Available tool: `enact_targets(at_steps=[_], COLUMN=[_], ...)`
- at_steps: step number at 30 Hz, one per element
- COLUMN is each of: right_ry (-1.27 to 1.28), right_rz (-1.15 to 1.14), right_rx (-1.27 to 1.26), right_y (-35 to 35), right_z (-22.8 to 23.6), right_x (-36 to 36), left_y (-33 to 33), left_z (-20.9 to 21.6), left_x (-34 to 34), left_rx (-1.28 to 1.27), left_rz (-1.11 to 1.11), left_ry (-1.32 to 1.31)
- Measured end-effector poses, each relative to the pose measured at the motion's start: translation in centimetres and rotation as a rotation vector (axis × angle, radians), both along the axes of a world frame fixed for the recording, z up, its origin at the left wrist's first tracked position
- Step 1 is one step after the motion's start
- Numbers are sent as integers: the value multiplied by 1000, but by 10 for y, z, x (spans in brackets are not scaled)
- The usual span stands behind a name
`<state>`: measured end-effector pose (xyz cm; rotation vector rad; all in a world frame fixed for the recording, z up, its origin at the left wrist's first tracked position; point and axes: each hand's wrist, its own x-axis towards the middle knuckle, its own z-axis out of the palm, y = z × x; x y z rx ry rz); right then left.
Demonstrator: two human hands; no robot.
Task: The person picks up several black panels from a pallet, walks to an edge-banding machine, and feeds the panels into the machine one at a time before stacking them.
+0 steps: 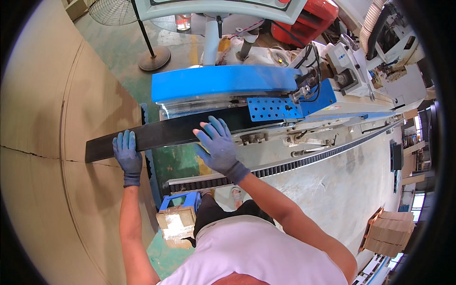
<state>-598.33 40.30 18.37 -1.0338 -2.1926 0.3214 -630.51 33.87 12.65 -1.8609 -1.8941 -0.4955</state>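
A long black board (164,131) lies across in front of me, its right part in the blue-and-white machine (223,80) and its left end over large pale wooden panels. My left hand (127,154), in a blue-grey work glove, grips the board's near edge close to the left end. Its fingers lie over the top, and its thumb is hidden. My right hand (217,145), in a matching glove with some bare fingertips, is spread open at the near edge, farther right. Its fingers reach over the board. Whether they touch it I cannot tell.
Pale wooden panels (42,109) fill the left side. A black ribbed conveyor track (285,166) runs rightward beside me. A blue stool (190,199) and a carton (175,221) stand near my legs. A standing fan (154,58) is behind the panels; stacked cardboard (389,232) sits at lower right.
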Motion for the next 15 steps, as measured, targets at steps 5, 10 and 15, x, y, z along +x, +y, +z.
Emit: enact_targets(at_steps=[5, 10, 15], right_ry=[-198, -119, -119], right_rz=[82, 78, 92], right_rx=[21, 38, 8], right_y=[32, 57, 63], right_z=[-44, -56, -53], right_x=[-18, -10, -12], left_y=[14, 7, -24], left_z=[0, 41, 10], left_x=[-5, -30, -151], left_rx=[-62, -250, -64], left_rz=[57, -155, 135], left_ry=[-29, -357, -465])
